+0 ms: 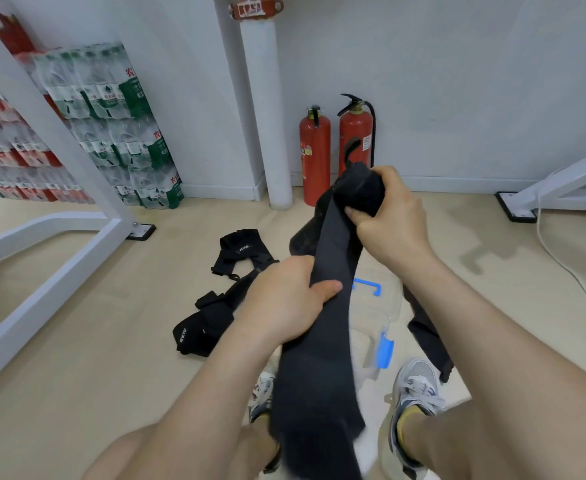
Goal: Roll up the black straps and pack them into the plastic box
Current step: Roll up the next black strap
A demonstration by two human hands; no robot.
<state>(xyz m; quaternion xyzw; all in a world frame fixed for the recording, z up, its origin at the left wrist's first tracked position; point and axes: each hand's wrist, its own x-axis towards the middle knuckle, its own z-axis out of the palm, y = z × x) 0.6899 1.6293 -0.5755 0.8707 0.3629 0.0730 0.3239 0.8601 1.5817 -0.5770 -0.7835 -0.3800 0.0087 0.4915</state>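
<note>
My right hand grips the rolled end of the black strap; my left hand pinches its tail, best kept taut for tight winding.

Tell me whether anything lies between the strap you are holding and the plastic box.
Nothing visible does. Both the left hand and right hand grip the black strap, and the clear plastic box sits on the floor below them. The strap's hanging tail covers much of the box, so its opening cannot be judged.
</note>
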